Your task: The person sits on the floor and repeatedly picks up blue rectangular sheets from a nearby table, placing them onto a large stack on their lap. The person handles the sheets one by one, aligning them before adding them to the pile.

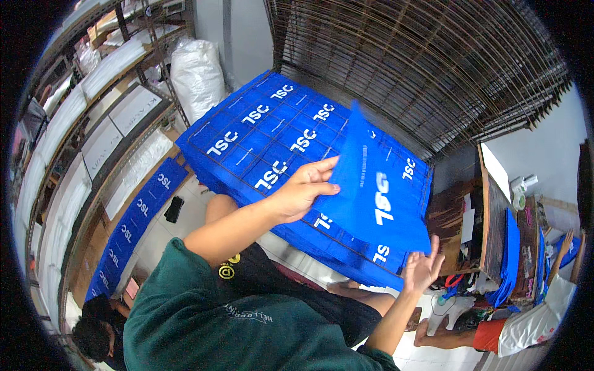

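Note:
A blue fabric sheet (374, 201) with white printing is lifted at a tilt in front of me. My left hand (307, 190) pinches its left edge between thumb and fingers. At its lower right corner is my right hand (422, 270), fingers partly curled at the edge; the exact grip is partly hidden. Beneath lies a wide layer of similar blue printed sheets (247, 145), with thin dark wire grid lines showing across it. The lifted sheet covers part of this layer's right side.
Many wire racks (408, 68) stand raised behind the blue layer. Shelves (93, 154) line the left, near a white sack (197, 77) and a blue printed strip (136, 226). A dark phone-like object (174, 209) lies on the floor. A wooden cabinet (489, 216) and another person (532, 321) are at right.

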Motion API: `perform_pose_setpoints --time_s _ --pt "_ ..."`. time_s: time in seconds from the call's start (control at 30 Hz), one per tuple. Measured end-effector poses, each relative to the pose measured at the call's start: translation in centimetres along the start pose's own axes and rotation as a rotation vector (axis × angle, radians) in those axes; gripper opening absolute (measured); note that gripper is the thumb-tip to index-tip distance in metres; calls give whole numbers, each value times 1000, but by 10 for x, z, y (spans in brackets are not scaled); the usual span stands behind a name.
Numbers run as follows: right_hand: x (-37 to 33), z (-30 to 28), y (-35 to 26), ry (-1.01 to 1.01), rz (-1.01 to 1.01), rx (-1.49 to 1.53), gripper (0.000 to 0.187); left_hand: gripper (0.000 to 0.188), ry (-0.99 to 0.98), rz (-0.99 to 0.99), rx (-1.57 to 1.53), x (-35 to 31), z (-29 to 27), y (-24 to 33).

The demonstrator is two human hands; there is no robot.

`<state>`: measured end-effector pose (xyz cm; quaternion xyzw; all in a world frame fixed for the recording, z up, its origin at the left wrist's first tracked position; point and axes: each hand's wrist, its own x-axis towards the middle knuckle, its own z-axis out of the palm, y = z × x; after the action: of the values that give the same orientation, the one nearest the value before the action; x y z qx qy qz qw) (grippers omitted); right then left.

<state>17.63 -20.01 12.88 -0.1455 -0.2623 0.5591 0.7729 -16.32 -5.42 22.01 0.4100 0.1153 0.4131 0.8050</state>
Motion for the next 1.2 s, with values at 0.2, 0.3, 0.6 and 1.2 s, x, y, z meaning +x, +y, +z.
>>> perform_pose_setpoints --time_s 0.2,0.3,0.6,1.2 --pt "51 30 76 470 439 -303 40 61 188 25 73 -40 -49 22" --pt "27 43 118 203 708 -92 46 64 163 124 113 -50 -13 69" --pt "-23 120 257 -606 1296 303 119 72 76 638 434 -41 30 190" --pt "104 109 237 154 607 -564 21 67 683 53 501 -136 -126 185"
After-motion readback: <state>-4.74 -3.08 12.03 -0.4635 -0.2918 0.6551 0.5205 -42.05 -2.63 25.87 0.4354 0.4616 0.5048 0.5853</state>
